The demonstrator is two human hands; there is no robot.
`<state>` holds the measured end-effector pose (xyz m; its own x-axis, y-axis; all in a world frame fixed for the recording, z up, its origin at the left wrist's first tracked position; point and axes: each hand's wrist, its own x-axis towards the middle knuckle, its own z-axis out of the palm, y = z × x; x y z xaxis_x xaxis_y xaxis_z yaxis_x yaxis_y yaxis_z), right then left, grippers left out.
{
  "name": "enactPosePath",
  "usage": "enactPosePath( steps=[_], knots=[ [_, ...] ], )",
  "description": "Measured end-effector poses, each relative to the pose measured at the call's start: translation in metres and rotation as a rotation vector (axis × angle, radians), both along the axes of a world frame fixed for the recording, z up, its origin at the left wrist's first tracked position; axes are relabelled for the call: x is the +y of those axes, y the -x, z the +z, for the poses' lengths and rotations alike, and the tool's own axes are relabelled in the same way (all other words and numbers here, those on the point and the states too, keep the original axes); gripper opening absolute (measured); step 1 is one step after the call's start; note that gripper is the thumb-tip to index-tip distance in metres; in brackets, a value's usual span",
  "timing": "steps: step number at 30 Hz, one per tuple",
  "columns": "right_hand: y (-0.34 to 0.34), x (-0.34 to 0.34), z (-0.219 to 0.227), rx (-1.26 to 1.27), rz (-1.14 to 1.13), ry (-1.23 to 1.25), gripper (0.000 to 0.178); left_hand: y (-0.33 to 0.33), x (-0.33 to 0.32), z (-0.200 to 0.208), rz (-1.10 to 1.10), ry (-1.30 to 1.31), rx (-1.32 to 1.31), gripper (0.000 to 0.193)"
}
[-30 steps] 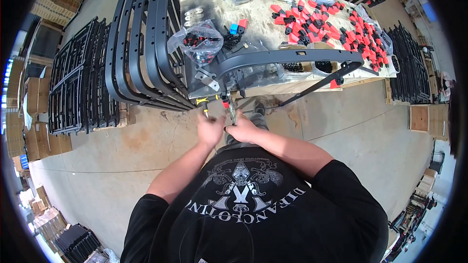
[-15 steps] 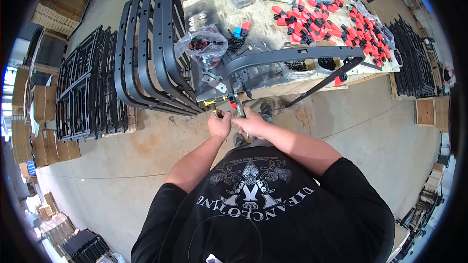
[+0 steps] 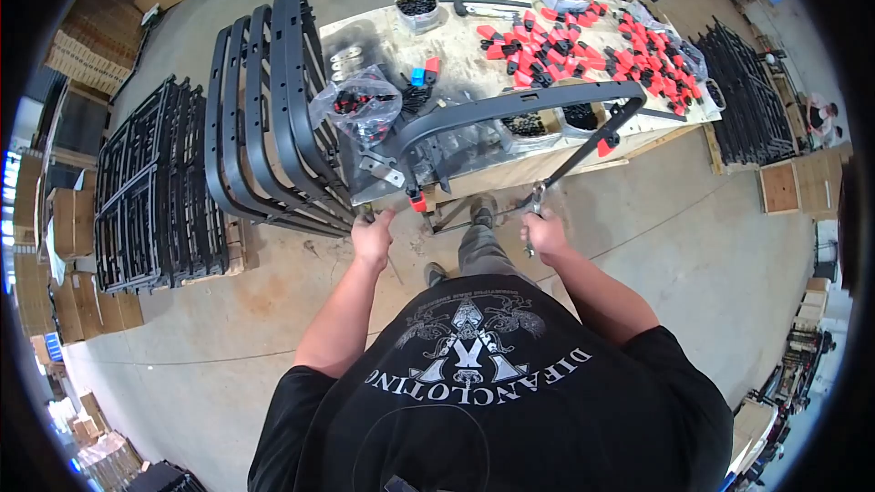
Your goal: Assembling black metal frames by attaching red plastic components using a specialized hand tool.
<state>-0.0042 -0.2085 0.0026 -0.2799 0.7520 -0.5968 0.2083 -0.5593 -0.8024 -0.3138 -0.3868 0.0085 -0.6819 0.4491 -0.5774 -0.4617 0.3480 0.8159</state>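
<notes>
A dark curved tubular frame (image 3: pixel 529 102) rests on the near edge of the workbench, one leg reaching out toward me. Its near-left end carries a red and black end cap (image 3: pixel 418 201). My left hand (image 3: pixel 371 239), left of that cap and apart from it, is closed round a slim tool, mostly hidden, with a thin shaft showing below the fist. Out to the right, my right hand (image 3: pixel 547 233) grips a silver metal wrench (image 3: pixel 538 200), head up beside the frame's right leg. Its exact type is hard to make out.
Several dark frames (image 3: pixel 290 82) stand at the bench's left. On the bench (image 3: pixel 456 46) are red and black caps (image 3: pixel 538 50), tubs of small black parts (image 3: pixel 417 7), a plastic bag (image 3: pixel 360 105) and a metal plate (image 3: pixel 381 169). More racks (image 3: pixel 164 191) are stacked farther left.
My hands were close together by the red cap. Now they are apart: the left has moved left and the right has swung right with the wrench. The view has shifted slightly.
</notes>
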Motion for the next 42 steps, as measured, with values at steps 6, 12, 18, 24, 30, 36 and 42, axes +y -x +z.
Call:
enactPosePath(
  steps=[6,12,18,24,30,36,42],
  knots=[
    [-0.039,0.001,0.057,-0.26,0.285,-0.336,0.041,-0.058,-0.019,0.022,-0.292,-0.162,0.465,0.021],
    [0.024,0.008,0.101,0.259,0.497,-0.005,0.055,-0.114,0.083,0.109,-0.746,-0.182,0.5,0.028],
    [0.006,0.074,0.108,0.349,0.356,0.161,0.042,-0.176,0.128,0.15,-0.774,-0.213,0.872,0.021],
    [-0.053,0.119,0.108,0.309,0.461,-0.123,0.041,-0.225,0.201,0.064,-0.623,-0.406,0.218,0.026],
    [-0.147,0.207,0.089,0.014,0.486,-0.303,0.041,-0.283,0.274,0.071,-0.552,-0.06,0.343,0.018],
    [-0.2,0.266,0.066,-0.084,0.01,-0.564,0.038,-0.321,0.318,0.069,-0.535,0.038,-0.002,0.019],
    [-0.189,0.312,0.037,0.139,-0.145,-0.269,0.035,-0.357,0.369,0.079,-0.471,-0.037,-0.15,0.053]
  ],
)
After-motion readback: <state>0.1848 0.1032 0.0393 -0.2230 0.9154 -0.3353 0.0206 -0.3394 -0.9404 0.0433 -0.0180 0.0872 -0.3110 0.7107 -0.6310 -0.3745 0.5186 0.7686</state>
